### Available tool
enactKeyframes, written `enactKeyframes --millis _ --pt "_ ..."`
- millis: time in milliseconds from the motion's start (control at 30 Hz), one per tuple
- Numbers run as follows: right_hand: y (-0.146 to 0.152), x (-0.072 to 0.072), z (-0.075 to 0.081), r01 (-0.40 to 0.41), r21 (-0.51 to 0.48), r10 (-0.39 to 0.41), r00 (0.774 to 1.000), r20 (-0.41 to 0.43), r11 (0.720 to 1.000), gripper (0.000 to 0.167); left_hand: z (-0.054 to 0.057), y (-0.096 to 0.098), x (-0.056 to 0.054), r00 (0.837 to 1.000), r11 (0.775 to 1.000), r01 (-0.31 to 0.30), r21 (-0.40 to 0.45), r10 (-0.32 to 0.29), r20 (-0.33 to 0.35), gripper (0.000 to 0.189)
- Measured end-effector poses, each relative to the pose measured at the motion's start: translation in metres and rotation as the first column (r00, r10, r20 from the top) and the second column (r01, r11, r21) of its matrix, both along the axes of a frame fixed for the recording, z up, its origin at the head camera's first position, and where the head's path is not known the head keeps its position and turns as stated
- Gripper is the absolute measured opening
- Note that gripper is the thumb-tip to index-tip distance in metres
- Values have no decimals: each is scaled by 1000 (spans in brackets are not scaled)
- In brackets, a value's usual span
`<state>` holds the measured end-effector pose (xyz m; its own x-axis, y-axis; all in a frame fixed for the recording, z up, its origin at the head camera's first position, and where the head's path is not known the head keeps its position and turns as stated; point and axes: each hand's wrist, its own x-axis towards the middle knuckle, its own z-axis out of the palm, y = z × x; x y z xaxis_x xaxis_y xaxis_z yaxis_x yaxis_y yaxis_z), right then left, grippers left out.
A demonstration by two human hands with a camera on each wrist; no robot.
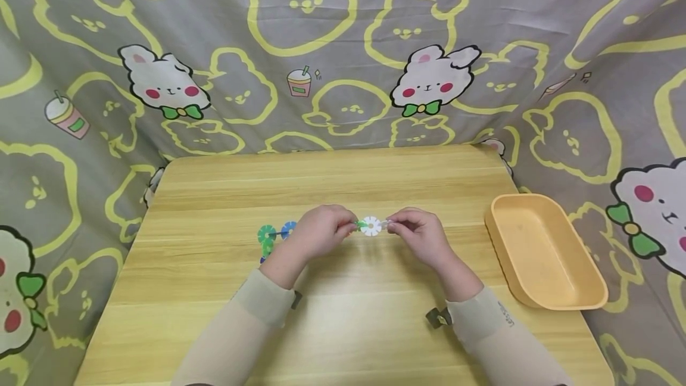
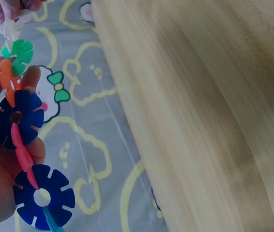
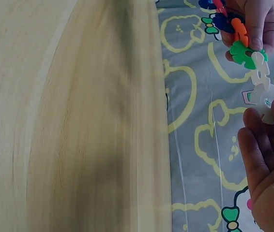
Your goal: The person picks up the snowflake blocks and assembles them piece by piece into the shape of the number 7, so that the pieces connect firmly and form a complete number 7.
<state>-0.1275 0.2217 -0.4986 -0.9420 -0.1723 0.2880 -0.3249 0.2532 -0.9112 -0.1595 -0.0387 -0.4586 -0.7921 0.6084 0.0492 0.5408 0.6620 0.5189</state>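
Observation:
A chain of slotted snowflake discs runs between the hands. My left hand [image 1: 324, 228] pinches it around a green disc [image 2: 23, 54], with an orange disc [image 2: 6, 77] and a dark blue disc [image 2: 33, 108] by its palm. Further along hang a pink disc [image 2: 22, 151] and another dark blue one [image 2: 62, 186]. Beyond the green disc, a white disc [image 1: 367, 220] faces up between the hands. Thumb and finger of my right hand [image 1: 420, 237] pinch a whitish disc [image 3: 265, 94] at the chain's end. Left of my left wrist, the chain's tail bends at a teal disc [image 1: 262, 238].
On the right side of the wooden table [image 1: 364, 338] stands an orange-yellow plastic bin [image 1: 495, 249]. A grey curtain [image 1: 343, 28] with yellow outlines and rabbit faces hangs around the back and both sides.

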Motion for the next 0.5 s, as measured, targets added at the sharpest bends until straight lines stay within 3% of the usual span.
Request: enactKeyframes --millis 267,500 --pt "-4 0 2 -18 -18 18 1000 -18 1000 8 -2 6 0 999 999 -33 -11 33 -36 13" --pt "-8 2 0 -1 -68 1 1000 -4 998 10 -3 9 1 999 998 -43 39 44 -25 16"
